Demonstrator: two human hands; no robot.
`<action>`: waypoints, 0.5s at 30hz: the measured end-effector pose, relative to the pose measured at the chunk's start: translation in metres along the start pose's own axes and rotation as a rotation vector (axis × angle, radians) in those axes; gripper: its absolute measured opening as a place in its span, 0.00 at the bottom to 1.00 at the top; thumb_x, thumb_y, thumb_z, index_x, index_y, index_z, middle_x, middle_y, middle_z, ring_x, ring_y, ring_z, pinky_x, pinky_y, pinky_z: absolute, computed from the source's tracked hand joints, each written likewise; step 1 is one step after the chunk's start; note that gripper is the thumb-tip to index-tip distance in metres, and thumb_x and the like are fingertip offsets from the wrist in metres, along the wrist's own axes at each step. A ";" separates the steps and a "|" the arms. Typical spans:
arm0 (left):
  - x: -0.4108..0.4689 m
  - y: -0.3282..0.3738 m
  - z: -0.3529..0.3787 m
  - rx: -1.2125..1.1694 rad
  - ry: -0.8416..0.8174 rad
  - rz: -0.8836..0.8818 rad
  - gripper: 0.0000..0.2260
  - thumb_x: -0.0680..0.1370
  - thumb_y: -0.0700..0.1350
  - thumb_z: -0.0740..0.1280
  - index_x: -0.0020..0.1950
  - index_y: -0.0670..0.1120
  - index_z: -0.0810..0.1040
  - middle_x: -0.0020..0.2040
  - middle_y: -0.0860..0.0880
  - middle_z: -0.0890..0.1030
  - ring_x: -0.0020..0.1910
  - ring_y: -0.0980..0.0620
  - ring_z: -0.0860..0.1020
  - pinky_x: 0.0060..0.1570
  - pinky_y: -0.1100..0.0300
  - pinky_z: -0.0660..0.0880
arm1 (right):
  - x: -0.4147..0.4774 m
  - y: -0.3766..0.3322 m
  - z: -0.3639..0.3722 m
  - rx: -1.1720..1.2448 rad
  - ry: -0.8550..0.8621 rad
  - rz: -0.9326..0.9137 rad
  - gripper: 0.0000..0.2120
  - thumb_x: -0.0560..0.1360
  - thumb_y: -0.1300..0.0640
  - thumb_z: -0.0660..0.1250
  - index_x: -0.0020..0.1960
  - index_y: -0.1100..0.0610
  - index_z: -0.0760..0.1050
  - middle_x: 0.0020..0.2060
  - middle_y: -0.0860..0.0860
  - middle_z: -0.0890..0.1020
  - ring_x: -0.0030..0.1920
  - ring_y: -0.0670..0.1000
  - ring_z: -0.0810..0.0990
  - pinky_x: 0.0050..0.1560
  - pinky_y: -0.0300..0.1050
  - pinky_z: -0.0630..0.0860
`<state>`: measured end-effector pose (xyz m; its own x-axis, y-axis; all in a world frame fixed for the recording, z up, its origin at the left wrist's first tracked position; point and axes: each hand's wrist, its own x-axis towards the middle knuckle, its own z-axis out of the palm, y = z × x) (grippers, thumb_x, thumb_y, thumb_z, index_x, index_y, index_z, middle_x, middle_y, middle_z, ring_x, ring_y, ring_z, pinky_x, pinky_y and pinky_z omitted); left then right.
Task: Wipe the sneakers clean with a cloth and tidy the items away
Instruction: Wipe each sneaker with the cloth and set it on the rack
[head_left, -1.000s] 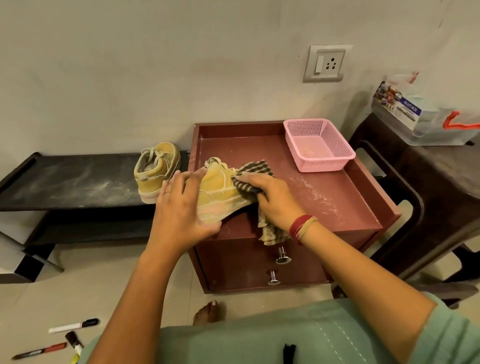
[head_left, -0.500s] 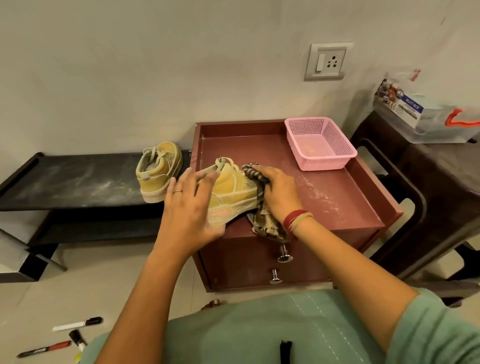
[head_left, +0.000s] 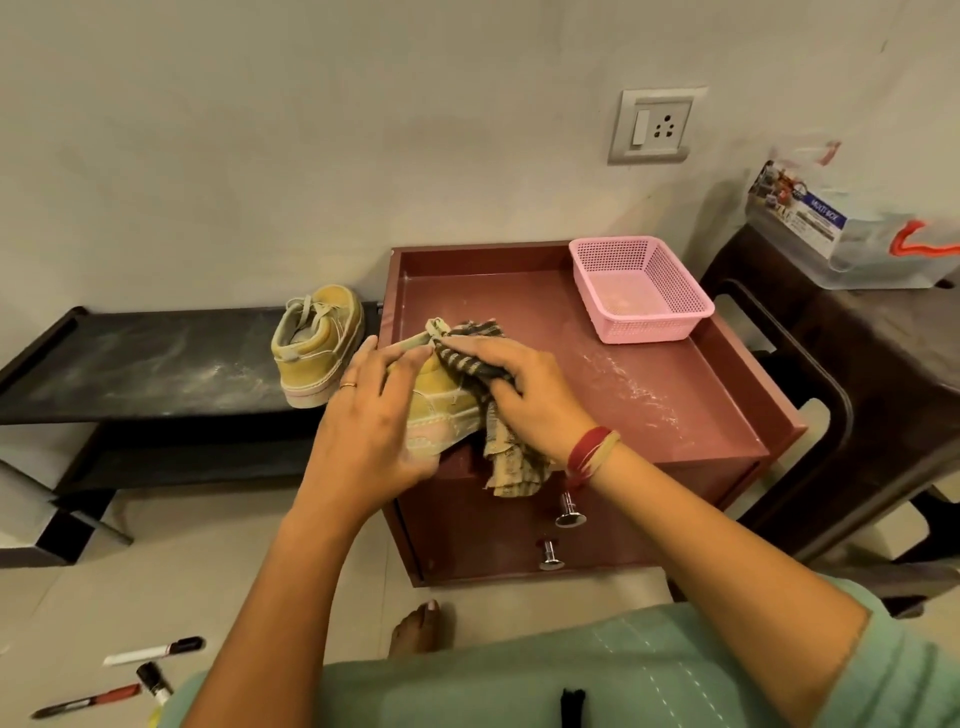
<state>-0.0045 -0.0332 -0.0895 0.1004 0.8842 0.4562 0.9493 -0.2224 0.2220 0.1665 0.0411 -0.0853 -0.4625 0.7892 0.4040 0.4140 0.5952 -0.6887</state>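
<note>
My left hand (head_left: 366, 415) gripped the yellow sneaker (head_left: 444, 410) from the left; my right hand (head_left: 527, 397) bunched the striped cloth (head_left: 511, 465) against its right side.

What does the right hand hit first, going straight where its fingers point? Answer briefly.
Probably the left hand, holding the sneaker just ahead of the right hand and its cloth; depth is unclear.

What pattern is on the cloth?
The cloth is striped, dark brown and beige; the head view shows it.
</note>
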 end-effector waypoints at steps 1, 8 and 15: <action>0.000 0.000 -0.001 0.006 -0.003 -0.002 0.42 0.60 0.48 0.79 0.70 0.45 0.66 0.65 0.45 0.70 0.73 0.40 0.60 0.65 0.52 0.64 | 0.001 0.008 -0.003 -0.055 -0.017 0.011 0.29 0.67 0.75 0.57 0.64 0.55 0.75 0.61 0.52 0.78 0.63 0.47 0.73 0.68 0.37 0.63; 0.000 0.002 -0.002 0.037 0.018 0.017 0.41 0.58 0.46 0.79 0.69 0.45 0.68 0.63 0.44 0.71 0.71 0.40 0.63 0.66 0.52 0.61 | 0.001 0.001 -0.004 -0.058 0.043 0.053 0.27 0.69 0.74 0.58 0.63 0.55 0.75 0.61 0.52 0.78 0.63 0.48 0.73 0.68 0.41 0.65; 0.000 0.002 -0.001 0.038 -0.014 0.033 0.41 0.59 0.45 0.79 0.69 0.47 0.67 0.66 0.47 0.69 0.73 0.40 0.60 0.66 0.50 0.63 | 0.005 0.026 -0.014 -0.282 0.010 0.149 0.24 0.72 0.71 0.57 0.63 0.54 0.76 0.58 0.54 0.80 0.60 0.55 0.76 0.63 0.46 0.70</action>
<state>-0.0031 -0.0339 -0.0878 0.1355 0.8823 0.4508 0.9560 -0.2359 0.1743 0.1857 0.0624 -0.0926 -0.3730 0.8717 0.3178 0.6788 0.4899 -0.5470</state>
